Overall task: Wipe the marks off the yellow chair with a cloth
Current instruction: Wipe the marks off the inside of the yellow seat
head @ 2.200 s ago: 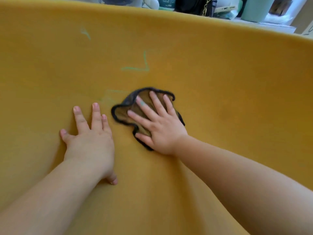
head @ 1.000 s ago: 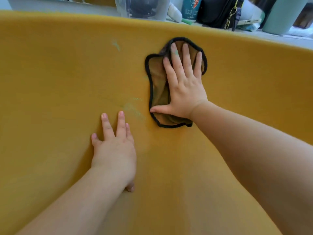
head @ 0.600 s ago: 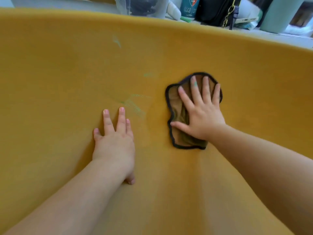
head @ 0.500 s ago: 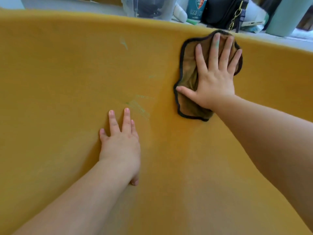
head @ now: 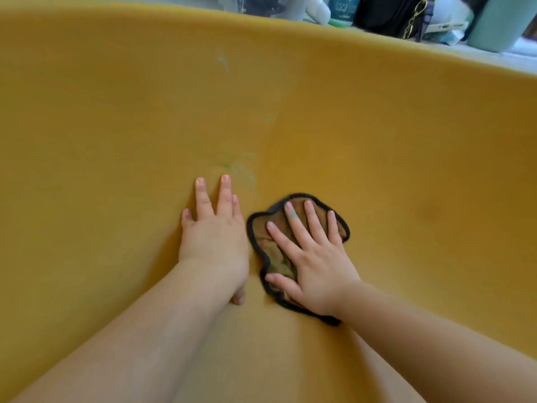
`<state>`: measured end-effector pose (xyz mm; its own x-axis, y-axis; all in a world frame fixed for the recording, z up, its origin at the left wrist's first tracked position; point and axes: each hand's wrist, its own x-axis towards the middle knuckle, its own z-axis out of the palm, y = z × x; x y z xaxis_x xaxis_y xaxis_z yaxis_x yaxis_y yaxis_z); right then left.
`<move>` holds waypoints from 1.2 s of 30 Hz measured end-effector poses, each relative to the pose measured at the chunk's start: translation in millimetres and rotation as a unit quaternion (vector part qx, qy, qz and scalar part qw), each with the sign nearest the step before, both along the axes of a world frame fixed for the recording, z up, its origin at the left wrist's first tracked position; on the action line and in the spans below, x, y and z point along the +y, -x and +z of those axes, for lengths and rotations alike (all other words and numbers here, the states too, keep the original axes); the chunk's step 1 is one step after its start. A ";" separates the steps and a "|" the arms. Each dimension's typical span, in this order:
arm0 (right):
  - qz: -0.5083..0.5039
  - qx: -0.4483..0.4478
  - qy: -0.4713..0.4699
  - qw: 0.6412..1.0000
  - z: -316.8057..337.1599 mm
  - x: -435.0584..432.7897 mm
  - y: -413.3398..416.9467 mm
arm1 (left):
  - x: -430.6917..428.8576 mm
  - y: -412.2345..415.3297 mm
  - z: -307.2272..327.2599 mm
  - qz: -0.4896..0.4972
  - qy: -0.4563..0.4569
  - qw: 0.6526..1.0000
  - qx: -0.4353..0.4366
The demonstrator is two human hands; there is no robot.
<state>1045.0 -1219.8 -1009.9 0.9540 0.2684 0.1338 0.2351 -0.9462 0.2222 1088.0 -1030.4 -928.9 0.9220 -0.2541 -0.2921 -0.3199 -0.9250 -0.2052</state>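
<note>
Our left hand (head: 213,237) is flat on the yellow chair (head: 406,141), fingers spread a bit and pointing up toward the backrest, holding nothing, just pressed palm-down on the fabric. Our right hand (head: 312,257) sits right next to it, also open and flat, fingers fanned wide, pinning the cloth (head: 263,232) against the seat rather than gripping it. It's a small brown cloth with a black stitched edge, bunched a little under the palm, and its left edge pokes out so it's just beside our left hand, pretty much touching it. There's a bit of green on our right middle finger (head: 293,213).

The marks: a smudgy pale green patch (head: 242,170) sits just above the left fingertips, up and to the left of the cloth, not covered by it. A fainter green streak (head: 223,62) is higher up near the top edge of the backrest, well apart from both hands, and there's a tiny fleck (head: 266,120) between the two.

Behind the chair's top edge there's a black bag with a gold chain (head: 392,13), a teal bottle (head: 344,10) and a pale green container (head: 499,21).
</note>
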 end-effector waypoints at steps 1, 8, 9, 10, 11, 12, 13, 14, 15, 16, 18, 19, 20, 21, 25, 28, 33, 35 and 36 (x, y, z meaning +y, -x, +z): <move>0.005 -0.008 0.023 1.000 5.9 -12.7 -6.0 | -0.1 0.0 0.0 0.000 -0.001 1.000 0.001; -0.172 -0.234 0.006 0.957 157.2 -52.0 -133.4 | 0.5 -2.2 -0.8 -0.001 0.002 1.000 0.016; -0.190 -0.256 -0.029 0.947 162.3 -37.4 -141.5 | 0.2 -2.9 -1.2 -0.001 0.000 1.000 0.017; -0.205 -0.271 -0.057 0.939 158.5 -23.0 -146.0 | -0.7 -3.5 -1.5 0.000 0.000 1.000 0.017; -0.208 -0.276 -0.077 0.935 146.8 -10.8 -145.6 | -1.8 -3.9 -1.7 0.002 0.001 1.000 0.018; -0.194 -0.265 -0.086 0.941 129.2 -0.6 -139.9 | -3.0 -4.2 -2.0 0.005 0.001 1.000 0.018; -0.167 -0.240 -0.083 0.953 106.8 7.3 -128.3 | -4.2 -4.2 -2.0 0.007 0.000 1.000 0.018; -0.140 -0.202 -0.072 0.967 82.5 13.3 -112.1 | -4.9 -4.4 -2.2 0.007 -0.002 1.000 0.016; -0.119 -0.161 -0.061 0.978 60.0 17.6 -93.4 | -5.0 -4.7 -2.3 0.007 -0.003 1.000 0.013; -0.105 -0.119 -0.056 0.986 41.0 20.1 -73.8 | -4.2 -4.7 -2.4 0.006 -0.004 1.000 0.010; -0.086 -0.040 -0.059 0.994 16.7 22.5 -36.0 | -2.9 -3.5 -1.4 0.004 -0.006 1.000 0.007; -0.075 -0.005 -0.062 0.995 10.0 21.5 -18.2 | -2.7 -2.1 -0.1 0.002 -0.008 1.000 0.006; -0.062 0.027 -0.067 0.995 6.6 19.2 -2.1 | -2.5 -1.2 2.0 -0.002 -0.013 1.000 0.003; -0.053 0.052 -0.071 0.995 4.6 16.7 12.8 | -1.4 -0.5 5.0 -0.010 -0.022 1.000 -0.002; -0.070 0.101 -0.088 0.988 1.1 12.2 47.1 | 24.4 1.7 28.4 -0.066 -0.098 0.993 -0.030; -0.090 0.095 -0.080 0.988 4.8 15.3 37.8 | 70.9 0.2 48.1 -0.093 -0.195 0.973 -0.077; -0.112 0.043 -0.076 0.990 5.2 40.2 0.7 | 116.8 3.1 77.8 -0.107 -0.310 0.941 -0.081; -0.110 0.018 -0.090 0.990 5.2 49.8 -12.9 | 121.6 -7.8 102.8 -0.134 -0.351 0.918 -0.129; -0.111 0.005 -0.095 0.989 5.2 54.0 -18.1 | 123.7 -16.2 119.0 -0.142 -0.365 0.904 -0.172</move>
